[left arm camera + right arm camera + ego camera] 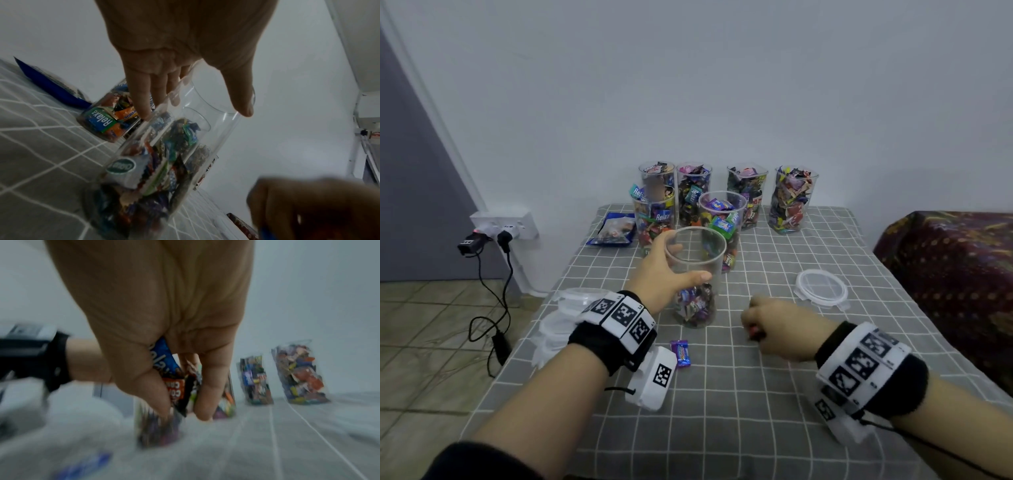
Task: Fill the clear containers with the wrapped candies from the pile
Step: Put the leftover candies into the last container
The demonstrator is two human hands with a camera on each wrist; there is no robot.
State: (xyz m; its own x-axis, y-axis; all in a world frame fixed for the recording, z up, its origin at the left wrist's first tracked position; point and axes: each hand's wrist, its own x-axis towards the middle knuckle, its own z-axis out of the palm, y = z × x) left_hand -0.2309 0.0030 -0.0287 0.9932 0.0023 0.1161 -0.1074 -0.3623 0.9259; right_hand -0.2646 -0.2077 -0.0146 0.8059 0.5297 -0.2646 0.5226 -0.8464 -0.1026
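left hand (pixel 661 270) gripping clear cylindrical container (pixel 697 274), right hand (pixel 779 325) clutching crinkly candies (pixel 179 386)

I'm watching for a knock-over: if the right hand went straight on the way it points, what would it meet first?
Probably the held container, though depth is unclear.

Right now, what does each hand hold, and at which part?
Left hand grips the clear container around its upper wall. Right hand pinches several wrapped candies between thumb and fingers.
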